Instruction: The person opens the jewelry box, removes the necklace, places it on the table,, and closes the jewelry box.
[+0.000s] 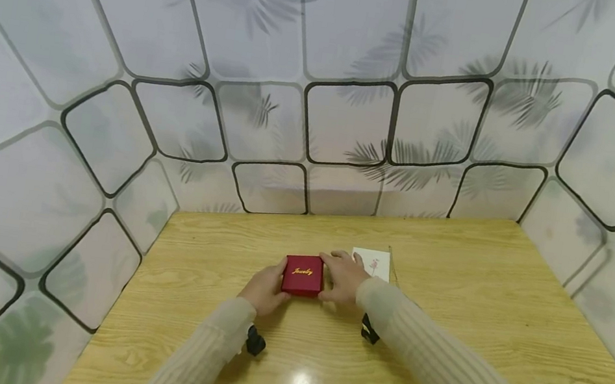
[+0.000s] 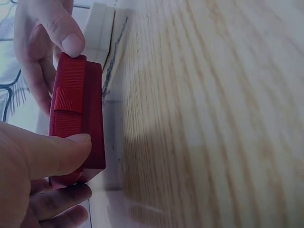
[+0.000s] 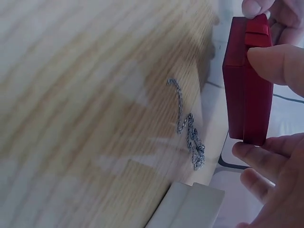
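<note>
A small red jewelry box (image 1: 303,275) with gold "Jewelry" lettering is held between both hands, its lid down. My left hand (image 1: 266,288) grips its left side, and in the left wrist view the thumb presses the front face near a red ribbon bow (image 2: 68,99). From the other side my right hand (image 1: 345,278) pinches the box, thumb on the front corner and fingers at the far side in the right wrist view. Whether the box touches the table cannot be told.
Behind the right hand lies a white box (image 1: 373,263) with a pink flower print. A silver chain (image 3: 190,135) lies on the wooden table (image 1: 450,271) beside it. Patterned cloth walls (image 1: 347,119) border the table at the back and sides.
</note>
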`<state>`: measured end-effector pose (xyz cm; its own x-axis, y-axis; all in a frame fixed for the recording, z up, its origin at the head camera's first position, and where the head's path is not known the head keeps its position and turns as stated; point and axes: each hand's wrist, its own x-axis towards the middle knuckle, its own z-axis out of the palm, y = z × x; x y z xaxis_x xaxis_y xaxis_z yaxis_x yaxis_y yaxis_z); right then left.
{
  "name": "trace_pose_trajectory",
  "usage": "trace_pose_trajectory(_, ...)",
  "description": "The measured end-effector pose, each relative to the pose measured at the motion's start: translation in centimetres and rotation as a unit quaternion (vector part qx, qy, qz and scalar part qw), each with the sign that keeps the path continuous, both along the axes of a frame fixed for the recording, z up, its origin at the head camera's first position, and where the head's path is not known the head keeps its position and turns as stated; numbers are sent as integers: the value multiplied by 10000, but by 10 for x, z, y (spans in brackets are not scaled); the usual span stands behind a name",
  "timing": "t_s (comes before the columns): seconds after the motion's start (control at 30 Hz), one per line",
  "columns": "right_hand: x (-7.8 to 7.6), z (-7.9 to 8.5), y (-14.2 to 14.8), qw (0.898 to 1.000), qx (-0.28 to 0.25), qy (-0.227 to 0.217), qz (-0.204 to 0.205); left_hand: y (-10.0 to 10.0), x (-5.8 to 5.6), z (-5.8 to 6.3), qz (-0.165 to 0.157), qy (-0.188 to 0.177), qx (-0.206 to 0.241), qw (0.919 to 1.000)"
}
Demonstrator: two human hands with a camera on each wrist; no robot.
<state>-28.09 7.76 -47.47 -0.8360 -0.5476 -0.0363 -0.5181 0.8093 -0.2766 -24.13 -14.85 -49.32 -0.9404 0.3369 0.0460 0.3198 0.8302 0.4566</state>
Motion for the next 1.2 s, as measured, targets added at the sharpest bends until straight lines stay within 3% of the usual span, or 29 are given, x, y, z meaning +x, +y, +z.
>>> trace_pose_trajectory(0.3,-8,-1,-4,9996,167,-233,-52,-1,-7,-1,111,-147,-80,9998)
trace_pose_trajectory(0.6,-12,-4,-5,9992,294,-286,1,1,-6,1,104,-303,-215,9993)
trace_pose_trajectory(0.93,-10,-6,-3,9981,385,-480,7,0,-5,-2,17,-240,-405,9989)
trace_pose_trajectory(1.2,-10,-5,1,9982,298,-510,45,4,-4,0,143,-211,-544,9982)
